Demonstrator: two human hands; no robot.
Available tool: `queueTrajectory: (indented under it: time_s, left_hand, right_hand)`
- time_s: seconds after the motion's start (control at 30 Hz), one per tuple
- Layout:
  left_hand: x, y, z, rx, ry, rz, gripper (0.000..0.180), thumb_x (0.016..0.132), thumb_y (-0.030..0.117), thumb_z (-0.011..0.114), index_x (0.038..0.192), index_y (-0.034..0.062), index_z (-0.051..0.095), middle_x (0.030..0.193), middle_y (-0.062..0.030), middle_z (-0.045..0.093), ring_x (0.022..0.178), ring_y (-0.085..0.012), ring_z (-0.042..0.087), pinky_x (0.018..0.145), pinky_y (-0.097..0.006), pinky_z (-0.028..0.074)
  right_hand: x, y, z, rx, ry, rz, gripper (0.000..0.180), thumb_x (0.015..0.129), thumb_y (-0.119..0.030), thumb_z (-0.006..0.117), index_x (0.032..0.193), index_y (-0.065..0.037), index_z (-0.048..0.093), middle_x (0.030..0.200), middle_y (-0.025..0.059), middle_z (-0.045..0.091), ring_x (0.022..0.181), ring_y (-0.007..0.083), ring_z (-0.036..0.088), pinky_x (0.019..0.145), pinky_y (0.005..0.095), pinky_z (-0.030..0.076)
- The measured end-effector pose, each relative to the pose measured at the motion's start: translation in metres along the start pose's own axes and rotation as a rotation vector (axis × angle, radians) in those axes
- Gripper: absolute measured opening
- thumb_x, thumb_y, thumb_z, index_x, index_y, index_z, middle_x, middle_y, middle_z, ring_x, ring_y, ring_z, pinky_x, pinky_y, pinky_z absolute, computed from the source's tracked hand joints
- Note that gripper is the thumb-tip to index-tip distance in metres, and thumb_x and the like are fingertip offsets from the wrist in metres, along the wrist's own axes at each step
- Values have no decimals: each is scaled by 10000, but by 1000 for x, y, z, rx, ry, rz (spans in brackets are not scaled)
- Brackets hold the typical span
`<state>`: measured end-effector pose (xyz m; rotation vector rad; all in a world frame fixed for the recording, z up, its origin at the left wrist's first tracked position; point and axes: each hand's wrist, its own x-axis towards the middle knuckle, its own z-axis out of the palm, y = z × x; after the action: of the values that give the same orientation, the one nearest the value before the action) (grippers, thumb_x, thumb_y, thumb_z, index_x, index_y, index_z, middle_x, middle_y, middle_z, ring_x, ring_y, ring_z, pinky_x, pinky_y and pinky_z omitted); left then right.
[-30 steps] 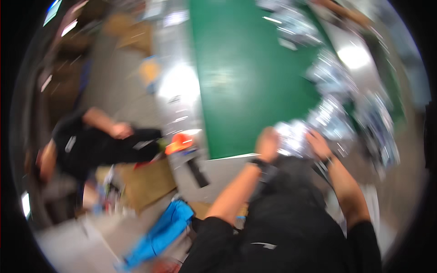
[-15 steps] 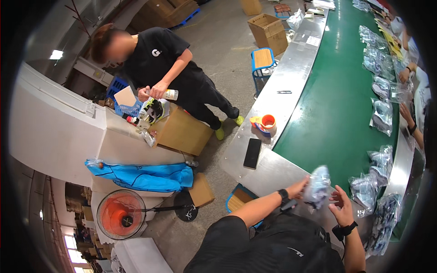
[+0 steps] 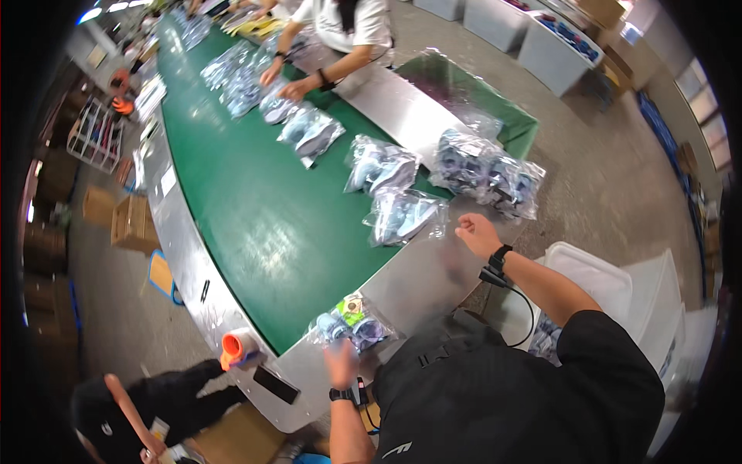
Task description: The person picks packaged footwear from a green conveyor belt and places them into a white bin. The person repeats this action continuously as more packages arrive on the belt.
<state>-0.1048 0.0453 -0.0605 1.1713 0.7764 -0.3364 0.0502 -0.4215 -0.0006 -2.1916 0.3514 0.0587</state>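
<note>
My left hand [image 3: 341,363] rests on the near edge of a clear plastic bag [image 3: 353,323] that lies on the metal ledge [image 3: 421,282] just in front of me; the hand is blurred, so I cannot tell whether my fingers pinch the bag or only touch it. The bag holds bluish and purple items with a small green label on top. My right hand [image 3: 477,234] hangs empty above the ledge, fingers loosely curled, near another clear bag [image 3: 403,216] of pale blue goods that lies across the edge of the green belt [image 3: 255,209]. Just beyond it sit a second bag [image 3: 380,165] on the belt and a pile of bags [image 3: 488,172] on the metal to the right. Farther up the belt a row of like bags [image 3: 309,131] runs toward a person in a white shirt [image 3: 352,23], whose hands rest on one of them. At the ledge's left end stands an orange tape roll [image 3: 238,348] beside a black flat object [image 3: 276,384]. To my right is a white bin [image 3: 591,274]; brown cardboard boxes [image 3: 133,222] stand on the floor to the left, and another person in black [image 3: 147,406] is crouched below.
</note>
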Motion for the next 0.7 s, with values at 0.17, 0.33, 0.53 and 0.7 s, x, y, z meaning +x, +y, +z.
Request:
queueTrajectory:
  time_s: [0.17,0.33,0.53,0.7]
  left_hand:
    - [7,8,-3,-60,-16,-51,564,832,98,756,1315,128,466,1186,-77,602,984,-263,652,763,-461,573]
    - [8,18,-9,-64,6,-113,529,822,49,719,1301,99,501,1143,-71,625,1016,-267,639,872,-475,541]
    - [-14,13,-34,-106,40,-120,472,822,36,692,1266,65,537,1128,-72,629,1019,-260,630,890,-442,532]
    - [-23,-8,-60,-21,93,-99,424,824,99,706,1214,91,542,1037,-54,629,902,-229,642,715,-419,533]
  right_hand:
    - [46,33,21,200,-52,396,447,856,-403,713,1001,14,640,895,87,645,774,172,612,743,326,511]
    - [99,24,74,125,-52,413,986,718,-584,785,1397,47,449,1409,237,494,1281,298,511,1038,391,433]
    - [130,-2,96,-142,-307,309,1224,551,-555,875,1469,59,349,1474,267,429,1361,332,445,1123,367,355]
    - [94,-30,100,-106,-318,-71,791,558,-263,892,1245,-87,541,1242,181,537,1188,341,515,1012,391,431]
